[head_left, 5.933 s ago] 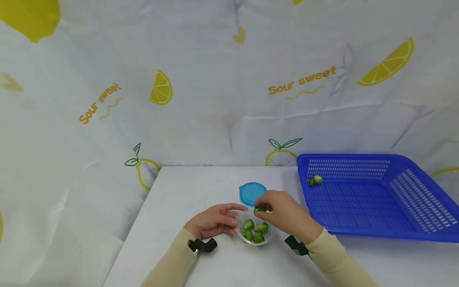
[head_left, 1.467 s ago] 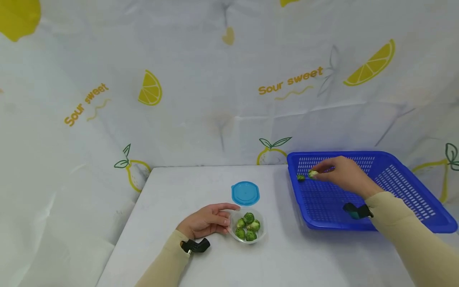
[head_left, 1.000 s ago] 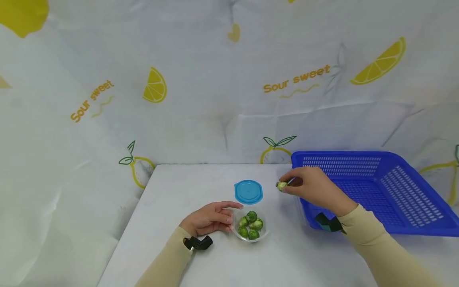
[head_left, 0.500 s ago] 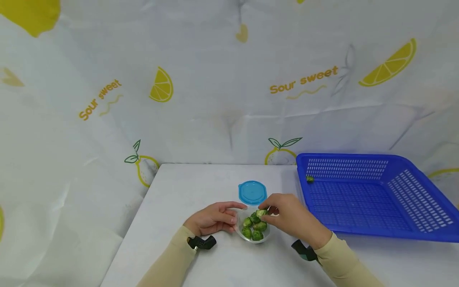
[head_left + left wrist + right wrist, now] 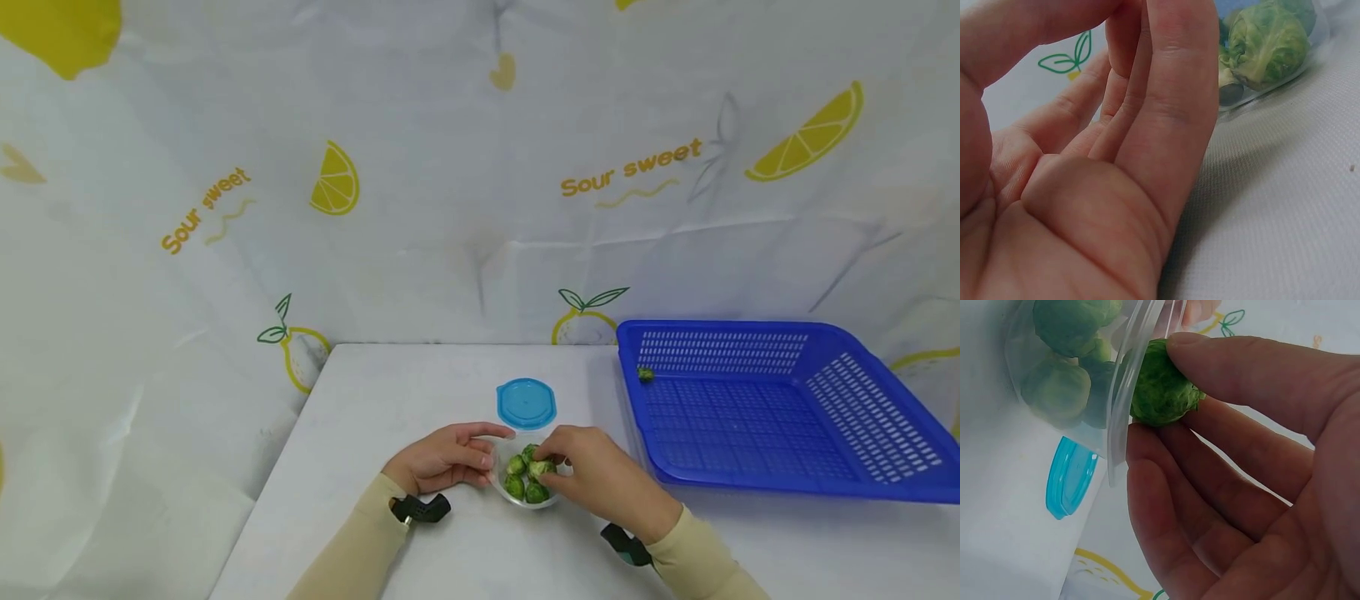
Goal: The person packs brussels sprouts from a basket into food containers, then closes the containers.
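My left hand holds the left side of a clear plastic container, its index finger along the back rim and its thumb at the near left. Inside lie several green Brussels sprouts. My right hand reaches over the right rim. In the right wrist view, a Brussels sprout is pinched between its thumb and fingertips at the container rim. The left wrist view shows the left palm and fingers close up, with a sprout seen through the container wall beyond; the fingertips are out of sight.
Behind the container lies a blue lid on the white table. A large blue plastic basket stands to the right, one sprout in its far left corner. A lemon-printed cloth hangs behind.
My right hand took a sprout from the basket's far left corner, carried it left to the container and lowered it to the rim. The left hand has stayed at the container.
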The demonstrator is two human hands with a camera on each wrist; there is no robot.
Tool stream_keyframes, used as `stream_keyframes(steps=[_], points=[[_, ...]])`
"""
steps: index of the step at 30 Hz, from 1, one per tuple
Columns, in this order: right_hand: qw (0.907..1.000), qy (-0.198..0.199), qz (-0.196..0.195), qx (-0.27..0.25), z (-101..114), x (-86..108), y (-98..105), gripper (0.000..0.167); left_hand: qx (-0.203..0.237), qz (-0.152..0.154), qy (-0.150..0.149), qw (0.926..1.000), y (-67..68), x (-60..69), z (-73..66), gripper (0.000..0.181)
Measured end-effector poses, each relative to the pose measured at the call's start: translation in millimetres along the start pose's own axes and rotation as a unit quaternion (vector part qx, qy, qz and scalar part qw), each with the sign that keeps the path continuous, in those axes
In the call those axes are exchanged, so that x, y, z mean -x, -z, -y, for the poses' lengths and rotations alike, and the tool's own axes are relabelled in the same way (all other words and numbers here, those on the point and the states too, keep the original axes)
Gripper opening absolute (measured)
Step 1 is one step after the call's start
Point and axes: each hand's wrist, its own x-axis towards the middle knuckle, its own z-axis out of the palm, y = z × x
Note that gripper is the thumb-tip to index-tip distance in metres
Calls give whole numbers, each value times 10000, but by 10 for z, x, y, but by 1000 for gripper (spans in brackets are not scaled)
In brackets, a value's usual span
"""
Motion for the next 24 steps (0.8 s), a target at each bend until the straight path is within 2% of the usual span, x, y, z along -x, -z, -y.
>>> stream_keyframes(steps=[11,24], points=[[9993,205,-110,294,24,11,-7,17,-100,-33,13,9999,3,-1,-22,63],[9996,216,-32,157,10,28,28,17,-34,-41,47,10000,-1,17,-5,62]])
